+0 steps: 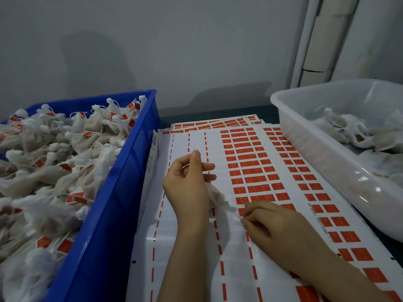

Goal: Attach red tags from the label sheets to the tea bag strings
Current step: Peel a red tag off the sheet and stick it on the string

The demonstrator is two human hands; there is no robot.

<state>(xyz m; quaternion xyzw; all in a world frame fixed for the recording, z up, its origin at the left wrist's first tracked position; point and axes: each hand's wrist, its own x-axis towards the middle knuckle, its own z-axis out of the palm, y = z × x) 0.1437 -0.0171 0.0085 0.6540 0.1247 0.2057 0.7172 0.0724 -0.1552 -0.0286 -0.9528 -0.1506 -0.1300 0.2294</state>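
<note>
The tea bag [216, 198] lies over the middle of the sheet [235, 269], at 11 o'clock from the right hand [272, 223]. If a red tag [259, 188] is peeled in a hurry, it may fold, stick to skin, or miss the string. The left hand [187, 185] curls around the bag. The right fingertips are pressed together in a pinch at the sheet; what they pinch, I cannot tell.

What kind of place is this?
Probably a small packing workshop: a blue crate heaped with tagged tea bags, label sheets of red tags spread out, and a clear tub holding more tea bags.
</note>
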